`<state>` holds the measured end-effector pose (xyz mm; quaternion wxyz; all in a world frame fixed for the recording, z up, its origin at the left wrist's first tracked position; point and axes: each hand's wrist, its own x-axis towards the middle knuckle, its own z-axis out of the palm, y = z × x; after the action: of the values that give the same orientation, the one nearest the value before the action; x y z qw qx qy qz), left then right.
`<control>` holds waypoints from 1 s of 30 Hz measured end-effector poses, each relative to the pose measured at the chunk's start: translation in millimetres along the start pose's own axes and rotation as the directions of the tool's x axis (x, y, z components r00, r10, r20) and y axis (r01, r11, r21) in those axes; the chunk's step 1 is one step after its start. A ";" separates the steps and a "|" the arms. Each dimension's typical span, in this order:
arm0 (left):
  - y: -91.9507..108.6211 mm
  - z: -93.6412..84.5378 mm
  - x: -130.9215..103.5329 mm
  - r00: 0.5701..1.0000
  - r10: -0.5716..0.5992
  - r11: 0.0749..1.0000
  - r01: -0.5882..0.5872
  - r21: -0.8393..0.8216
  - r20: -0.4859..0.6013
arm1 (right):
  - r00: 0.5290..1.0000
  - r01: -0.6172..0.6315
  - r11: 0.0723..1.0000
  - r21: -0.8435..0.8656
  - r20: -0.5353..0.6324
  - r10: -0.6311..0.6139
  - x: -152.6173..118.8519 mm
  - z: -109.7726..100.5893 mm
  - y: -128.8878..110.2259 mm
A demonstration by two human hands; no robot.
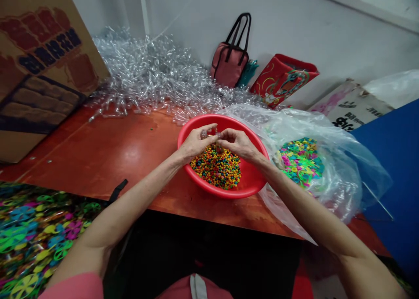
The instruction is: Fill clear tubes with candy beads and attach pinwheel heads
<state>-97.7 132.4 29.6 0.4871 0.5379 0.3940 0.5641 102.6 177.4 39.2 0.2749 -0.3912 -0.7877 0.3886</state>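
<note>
Head view: at the middle, a clear plastic piece between thumb and fingers of the left hand. Directly above the red basin, both hands nearly equally near, fingertips together. Narrow pinch in the right hand too, apparently also on clear plastic; whether one piece or several, cannot tell. Long axis too small and blurred to make out. Straight below the fingertips, round, smooth beads in yellow, orange, green and blue, banked toward the basin's left side, with bare red plastic to the right.

Under the basin, a glossy reddish-brown surface. Beyond, toward the wall, a glittering heap of clear plastic tubes, slim and tangled. Just right of the basin, a thin, crumpled clear bag around bright plastic bits. Far left, a tilted cardboard box; at lower left, flat wheel-shaped plastic pieces.
</note>
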 end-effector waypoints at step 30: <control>6.7 -1.3 3.5 0.961 -0.052 0.977 -0.007 -0.211 -0.272 | 0.864 0.110 0.991 -0.075 0.500 -0.058 2.8 55.4 -10.9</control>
<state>-99.6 134.5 36.7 0.4878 0.3950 0.4023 0.6665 55.8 153.4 18.2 0.0597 -0.2568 -0.8667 0.4234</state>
